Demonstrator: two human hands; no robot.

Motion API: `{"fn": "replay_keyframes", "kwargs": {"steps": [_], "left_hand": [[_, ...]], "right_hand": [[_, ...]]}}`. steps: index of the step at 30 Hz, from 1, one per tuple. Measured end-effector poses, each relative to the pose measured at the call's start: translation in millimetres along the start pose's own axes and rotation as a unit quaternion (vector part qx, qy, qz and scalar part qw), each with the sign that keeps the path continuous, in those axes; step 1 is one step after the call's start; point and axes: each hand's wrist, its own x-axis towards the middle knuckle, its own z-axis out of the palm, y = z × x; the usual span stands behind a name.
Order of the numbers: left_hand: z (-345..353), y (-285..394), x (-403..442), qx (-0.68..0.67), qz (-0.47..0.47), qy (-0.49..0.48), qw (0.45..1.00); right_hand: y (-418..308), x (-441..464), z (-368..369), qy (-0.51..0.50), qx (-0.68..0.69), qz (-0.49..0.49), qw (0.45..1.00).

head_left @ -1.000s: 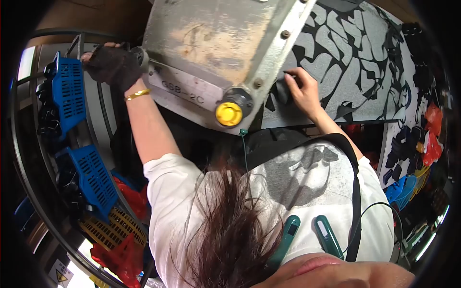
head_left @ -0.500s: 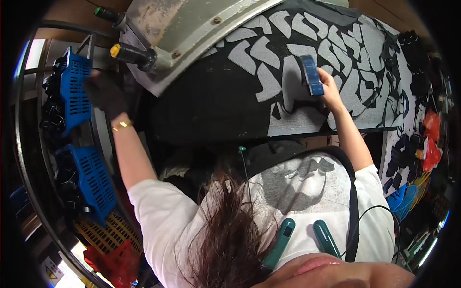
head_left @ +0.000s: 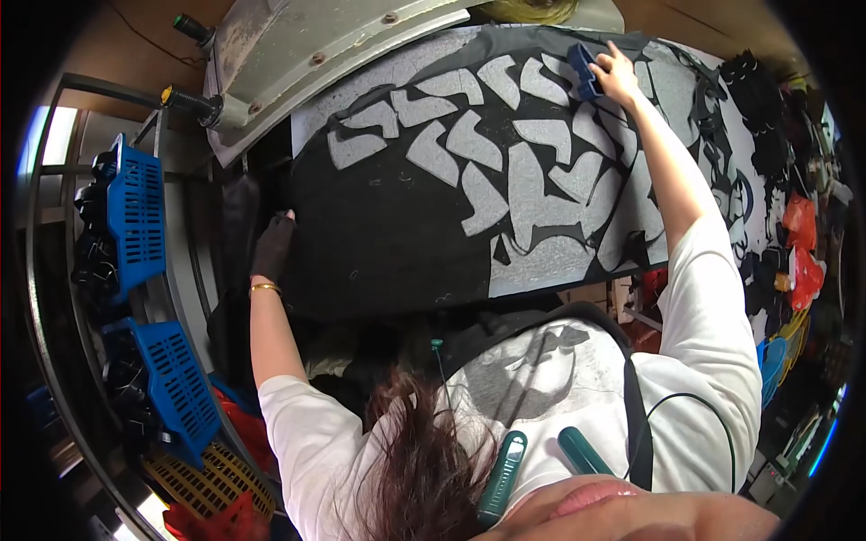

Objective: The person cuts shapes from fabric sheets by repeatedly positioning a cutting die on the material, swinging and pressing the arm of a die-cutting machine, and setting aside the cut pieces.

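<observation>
My right hand (head_left: 617, 76) grips a blue cutting die (head_left: 584, 72), a hollow band-like frame, at the far side of the work surface. One finger points away from it. My left hand (head_left: 273, 245), in a dark fingerless glove, is at the left edge of a black sheet of material (head_left: 379, 230). Its fingers blend into the dark background, so their grip is unclear. Several grey curved cut-outs (head_left: 474, 140) show across the sheet, and a larger grey area (head_left: 538, 264) lies at its near edge.
A heavy machine arm (head_left: 334, 54) spans the far left, with a yellow-tipped black knob (head_left: 191, 102). Blue baskets (head_left: 140, 216) holding black pieces stand on a rack at left. Black strips and red bags (head_left: 806, 275) are at right.
My right hand has carried the cutting die farther away across the surface. My left hand has come down from near the machine knob and blue basket to the sheet's left edge. The machine arm has shifted left in view.
</observation>
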Motion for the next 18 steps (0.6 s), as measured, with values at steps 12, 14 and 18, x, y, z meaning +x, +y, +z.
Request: {"fn": "replay_keyframes", "kwargs": {"steps": [12, 14, 18], "left_hand": [[-62, 145, -84, 0.081, 0.066, 0.394, 0.913], [-80, 206, -130, 0.106, 0.011, 0.380, 0.919], [-99, 255, -203, 0.131, -0.006, 0.453, 0.882]], "right_hand": [[80, 90, 0, -0.105, -0.097, 0.187, 0.972], [89, 84, -12, -0.070, -0.062, 0.165, 0.982], [124, 59, -74, 0.026, 0.061, 0.052, 0.996]]}}
